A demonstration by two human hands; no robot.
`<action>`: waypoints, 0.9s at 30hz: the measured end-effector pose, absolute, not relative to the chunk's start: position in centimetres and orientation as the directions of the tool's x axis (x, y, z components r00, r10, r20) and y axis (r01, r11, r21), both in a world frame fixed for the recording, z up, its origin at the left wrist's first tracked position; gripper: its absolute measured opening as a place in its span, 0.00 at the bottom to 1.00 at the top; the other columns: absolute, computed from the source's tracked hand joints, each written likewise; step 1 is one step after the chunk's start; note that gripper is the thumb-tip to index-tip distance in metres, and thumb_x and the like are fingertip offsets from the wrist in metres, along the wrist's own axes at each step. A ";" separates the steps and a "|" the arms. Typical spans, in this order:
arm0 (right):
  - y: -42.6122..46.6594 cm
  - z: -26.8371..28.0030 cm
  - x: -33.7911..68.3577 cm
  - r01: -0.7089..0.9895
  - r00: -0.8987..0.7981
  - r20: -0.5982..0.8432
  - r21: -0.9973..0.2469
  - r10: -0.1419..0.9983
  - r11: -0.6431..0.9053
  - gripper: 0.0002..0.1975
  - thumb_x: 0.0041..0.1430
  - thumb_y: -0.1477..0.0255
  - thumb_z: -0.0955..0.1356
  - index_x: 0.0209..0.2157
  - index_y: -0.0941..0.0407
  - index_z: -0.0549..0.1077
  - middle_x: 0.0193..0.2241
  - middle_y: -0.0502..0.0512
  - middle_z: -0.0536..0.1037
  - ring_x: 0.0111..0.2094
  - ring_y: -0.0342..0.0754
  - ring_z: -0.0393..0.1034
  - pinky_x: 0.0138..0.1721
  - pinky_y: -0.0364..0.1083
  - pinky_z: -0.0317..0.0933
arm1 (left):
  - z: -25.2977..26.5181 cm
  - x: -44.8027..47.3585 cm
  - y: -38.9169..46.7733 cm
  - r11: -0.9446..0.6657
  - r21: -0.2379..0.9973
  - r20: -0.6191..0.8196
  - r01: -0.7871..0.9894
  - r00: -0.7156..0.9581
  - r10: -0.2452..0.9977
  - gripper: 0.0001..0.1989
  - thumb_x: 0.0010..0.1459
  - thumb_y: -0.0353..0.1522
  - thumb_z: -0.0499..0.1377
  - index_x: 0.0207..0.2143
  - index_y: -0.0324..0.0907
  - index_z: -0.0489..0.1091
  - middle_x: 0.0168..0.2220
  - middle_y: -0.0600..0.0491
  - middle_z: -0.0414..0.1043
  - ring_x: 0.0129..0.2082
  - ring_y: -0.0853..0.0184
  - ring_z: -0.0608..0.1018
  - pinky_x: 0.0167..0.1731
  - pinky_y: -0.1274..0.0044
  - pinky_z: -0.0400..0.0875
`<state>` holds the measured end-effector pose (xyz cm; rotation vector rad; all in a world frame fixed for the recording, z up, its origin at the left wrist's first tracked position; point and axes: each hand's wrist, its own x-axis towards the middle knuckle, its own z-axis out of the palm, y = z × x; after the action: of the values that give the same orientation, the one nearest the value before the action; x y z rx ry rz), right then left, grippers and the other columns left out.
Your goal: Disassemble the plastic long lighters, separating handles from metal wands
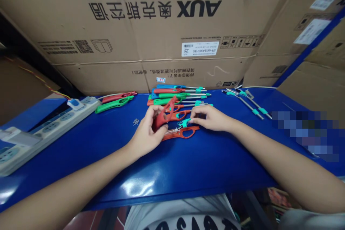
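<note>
My left hand (147, 129) is closed around a red lighter casing half (169, 109), which it holds tilted up off the table. Below it, an orange-red casing half (192, 132) lies with its inside facing up, a clear fuel tank (172, 132) in it. The fingertips of my right hand (210, 116) pinch a teal trigger piece (184, 123) with thin wires, just above the lying half. Right behind both hands is a row of gas lighters (172, 95) in blue, red, green and orange, with metal tubes pointing right.
Red and green casing halves (115, 104) lie at the left beside a white power strip (60, 124). Tiny screws (136, 122) are heaped near my left hand. Several metal tubes with teal parts (246, 102) lie at the right. A cardboard box wall (161, 43) stands behind the blue table (121, 179).
</note>
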<state>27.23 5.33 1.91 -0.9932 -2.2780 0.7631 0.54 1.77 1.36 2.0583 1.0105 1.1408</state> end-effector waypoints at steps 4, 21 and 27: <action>5.0 2.5 27.1 0.444 -0.573 0.281 -0.683 0.770 0.579 0.10 0.63 0.66 0.69 0.30 0.56 0.74 0.28 0.51 0.77 0.30 0.44 0.68 0.35 0.44 0.62 | 1.5 0.0 1.9 -0.648 0.549 0.366 0.527 0.546 0.754 0.20 0.57 0.32 0.64 0.52 0.44 0.71 0.46 0.50 0.70 0.45 0.61 0.76 0.47 0.70 0.72; 5.5 4.9 29.3 0.263 -0.446 0.128 -0.927 0.886 0.267 0.19 0.54 0.54 0.74 0.30 0.55 0.70 0.26 0.49 0.76 0.18 0.38 0.60 0.19 0.41 0.56 | 5.6 -1.9 4.5 -0.351 0.831 0.165 0.433 0.410 0.897 0.20 0.58 0.50 0.63 0.35 0.41 0.73 0.30 0.53 0.74 0.31 0.65 0.75 0.35 0.74 0.72; 3.2 4.5 25.8 0.152 -0.608 0.031 -0.976 0.793 0.155 0.19 0.55 0.55 0.75 0.30 0.56 0.72 0.36 0.53 0.80 0.20 0.37 0.66 0.20 0.40 0.63 | 4.1 2.1 0.9 -0.136 0.982 0.058 0.129 0.481 0.875 0.25 0.58 0.51 0.64 0.46 0.40 0.74 0.39 0.49 0.80 0.38 0.61 0.81 0.43 0.69 0.76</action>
<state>25.83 3.20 4.51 -0.8975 -1.8782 1.4862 2.08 0.88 4.12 1.5927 0.8908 0.8210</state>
